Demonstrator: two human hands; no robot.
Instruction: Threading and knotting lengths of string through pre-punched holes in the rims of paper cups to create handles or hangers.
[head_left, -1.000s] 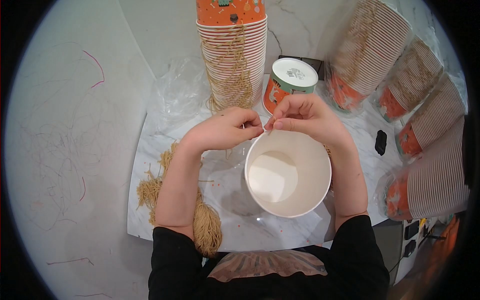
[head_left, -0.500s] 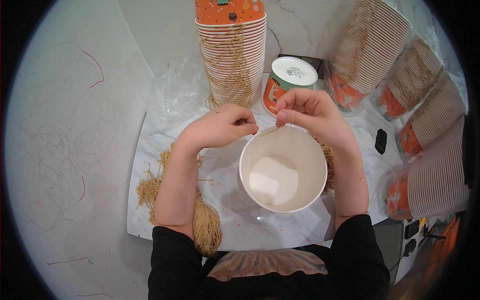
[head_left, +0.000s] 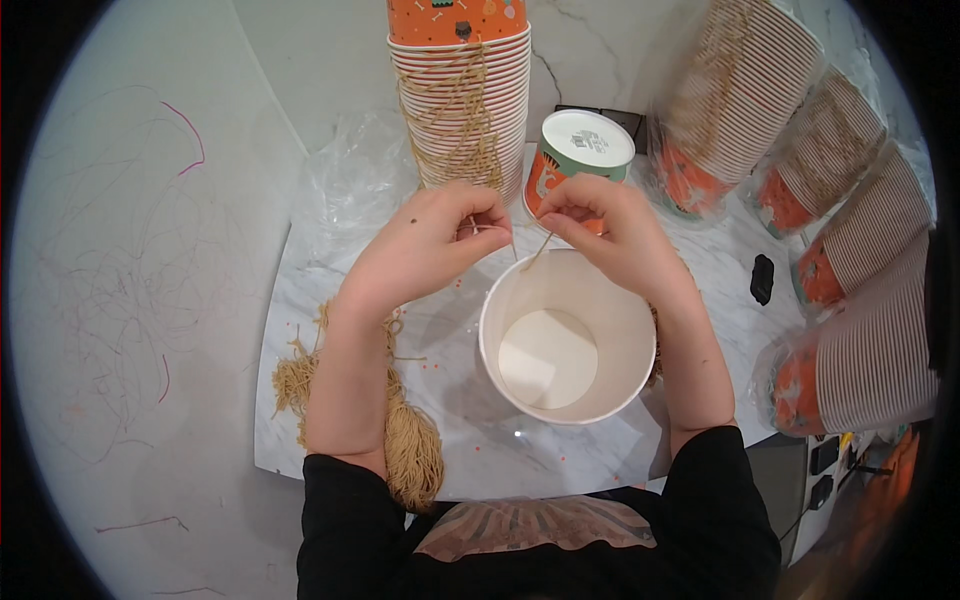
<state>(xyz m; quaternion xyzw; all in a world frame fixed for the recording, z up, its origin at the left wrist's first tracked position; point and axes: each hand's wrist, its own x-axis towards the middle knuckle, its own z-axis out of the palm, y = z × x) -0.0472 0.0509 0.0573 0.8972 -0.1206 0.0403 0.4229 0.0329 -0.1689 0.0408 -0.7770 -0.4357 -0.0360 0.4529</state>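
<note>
1. Head view: the cord (head_left: 538, 251) looks light and limp, best pinched near its ends; it shows at the far rim of the tub (head_left: 620, 345).
2. The tub seems light, its wall easily dented, its rim stiffer.
3. Left hand (head_left: 440, 232) and right hand (head_left: 606, 222), wrists bent inward, each pinch cord in a narrow grip.

Cord (head_left: 541, 250) partly hidden by right hand (head_left: 600, 228); cup stack (head_left: 506, 105) cut off at top.
</note>
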